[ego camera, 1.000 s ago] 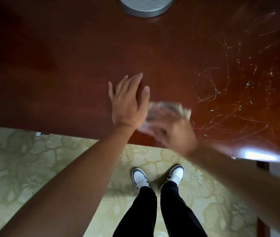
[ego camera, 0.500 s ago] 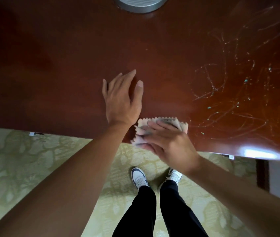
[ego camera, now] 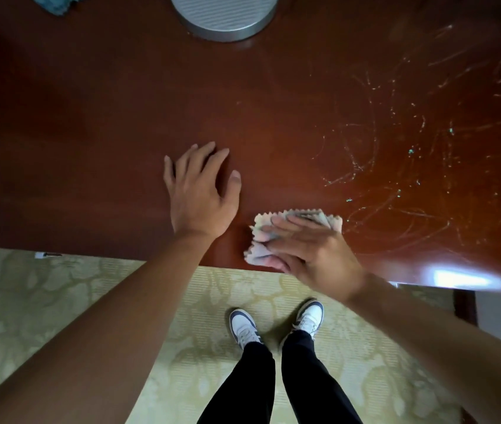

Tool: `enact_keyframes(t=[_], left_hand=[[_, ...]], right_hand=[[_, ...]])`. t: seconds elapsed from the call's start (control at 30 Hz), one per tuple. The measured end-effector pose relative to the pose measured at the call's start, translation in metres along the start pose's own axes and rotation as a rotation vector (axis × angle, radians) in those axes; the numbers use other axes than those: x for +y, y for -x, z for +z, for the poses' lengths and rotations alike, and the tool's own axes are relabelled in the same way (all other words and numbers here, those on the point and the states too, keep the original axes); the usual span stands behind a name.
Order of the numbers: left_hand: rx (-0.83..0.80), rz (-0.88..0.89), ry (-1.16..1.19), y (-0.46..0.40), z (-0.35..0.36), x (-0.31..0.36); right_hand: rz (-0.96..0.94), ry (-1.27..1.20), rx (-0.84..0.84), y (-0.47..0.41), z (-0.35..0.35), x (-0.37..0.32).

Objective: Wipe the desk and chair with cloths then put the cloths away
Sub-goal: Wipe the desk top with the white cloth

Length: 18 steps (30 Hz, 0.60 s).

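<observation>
Cloth [ego camera: 276, 237] barely shifted since half-second ago, parked at desk's [ego camera: 105, 133] near edge, 5 o'clock of flat, empty left hand [ego camera: 200, 194]; right hand [ego camera: 313, 252] presses it, fingers straight (streaks at 3 o'clock unwiped). Desk wiping continues.

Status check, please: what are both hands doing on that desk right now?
Left hand flat on desk. Right hand pressing cloth at near edge. Nothing blocking.
</observation>
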<state>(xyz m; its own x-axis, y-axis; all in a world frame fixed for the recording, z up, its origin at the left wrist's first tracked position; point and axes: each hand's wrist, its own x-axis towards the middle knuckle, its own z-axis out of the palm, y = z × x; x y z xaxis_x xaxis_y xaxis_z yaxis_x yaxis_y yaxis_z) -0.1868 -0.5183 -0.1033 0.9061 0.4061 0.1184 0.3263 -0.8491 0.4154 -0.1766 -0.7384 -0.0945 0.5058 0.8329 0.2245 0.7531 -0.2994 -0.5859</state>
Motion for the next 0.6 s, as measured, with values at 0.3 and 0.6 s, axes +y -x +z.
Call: enact_keyframes(t=[0.3, 0.6], left_hand=[[0.000, 0.011, -0.051, -0.001, 0.003, 0.001], [0.003, -0.044, 0.006, -0.003, -0.003, 0.006]], right_hand=[[0.353, 0.101, 0.171, -0.074, -0.023, 0.043], [0.067, -0.037, -0.022, -0.032, -0.017, 0.020]])
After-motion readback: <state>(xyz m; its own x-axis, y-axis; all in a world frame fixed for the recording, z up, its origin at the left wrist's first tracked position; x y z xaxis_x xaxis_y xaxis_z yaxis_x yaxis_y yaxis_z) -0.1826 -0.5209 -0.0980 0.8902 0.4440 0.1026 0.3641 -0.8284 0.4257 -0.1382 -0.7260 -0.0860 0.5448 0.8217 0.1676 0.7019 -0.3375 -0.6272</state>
